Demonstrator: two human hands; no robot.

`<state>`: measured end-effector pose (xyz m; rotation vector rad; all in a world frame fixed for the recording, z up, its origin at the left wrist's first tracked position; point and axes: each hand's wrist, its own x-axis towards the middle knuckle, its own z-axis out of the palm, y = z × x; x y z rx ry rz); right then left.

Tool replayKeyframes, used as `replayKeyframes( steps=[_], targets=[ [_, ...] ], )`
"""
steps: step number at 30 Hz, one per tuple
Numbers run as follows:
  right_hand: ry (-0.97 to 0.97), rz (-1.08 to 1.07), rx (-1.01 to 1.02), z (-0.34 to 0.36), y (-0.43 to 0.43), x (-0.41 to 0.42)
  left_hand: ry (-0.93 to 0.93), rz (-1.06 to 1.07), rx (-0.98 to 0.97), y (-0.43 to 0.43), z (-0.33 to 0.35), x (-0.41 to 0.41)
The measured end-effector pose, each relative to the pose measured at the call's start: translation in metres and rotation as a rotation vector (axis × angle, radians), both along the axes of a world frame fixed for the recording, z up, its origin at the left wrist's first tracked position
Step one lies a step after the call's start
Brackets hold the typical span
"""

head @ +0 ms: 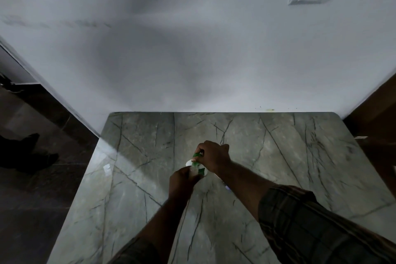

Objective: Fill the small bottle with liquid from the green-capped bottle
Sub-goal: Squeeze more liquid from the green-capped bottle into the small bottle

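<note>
Centre of the frame, low on the marble table (278, 146): the left hand (181, 180) is wrapped round the body of the bottle (198, 170), and the right hand (213, 156) is closed from above over its green cap (196, 155). Looks like the cap is being worked, though which way I can't tell. Best to keep the body pinned upright and turn only the cap. The small bottle isn't clearly visible; a clear scrap (106, 167) sits left.

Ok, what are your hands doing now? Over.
Right hand gripping green cap. Left hand holding the bottle. Marble table otherwise bare.
</note>
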<state>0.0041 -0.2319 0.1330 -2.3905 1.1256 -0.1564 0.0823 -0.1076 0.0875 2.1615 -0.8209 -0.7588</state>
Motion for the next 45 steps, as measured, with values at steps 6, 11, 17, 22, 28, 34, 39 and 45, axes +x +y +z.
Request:
replayKeyframes(
  steps=[6,11,17,22,28,34,39,45],
  targets=[
    [-0.045,0.002,-0.006,-0.013,0.006,-0.006,0.013,-0.016,0.021,0.002,-0.009,-0.001],
    [-0.005,0.056,-0.001,-0.004,-0.003,-0.001,-0.060,-0.029,-0.011,0.000,-0.006,-0.001],
    [-0.077,0.023,-0.008,-0.013,0.000,-0.006,-0.004,-0.039,-0.006,-0.002,-0.009,0.001],
    [-0.048,0.041,-0.023,-0.013,0.001,-0.005,0.008,-0.043,0.002,0.001,-0.012,0.001],
    [-0.052,0.069,-0.012,-0.006,-0.007,-0.003,0.012,-0.020,-0.013,-0.004,-0.009,0.002],
    [-0.098,0.061,-0.018,-0.013,0.000,-0.008,0.047,-0.012,0.014,0.000,-0.015,0.002],
    [-0.017,0.092,-0.005,0.000,-0.006,-0.002,0.037,-0.007,-0.023,-0.003,-0.006,0.000],
    [-0.037,0.080,0.003,-0.001,-0.006,-0.006,0.036,-0.014,-0.031,-0.004,-0.005,-0.001]
  ],
)
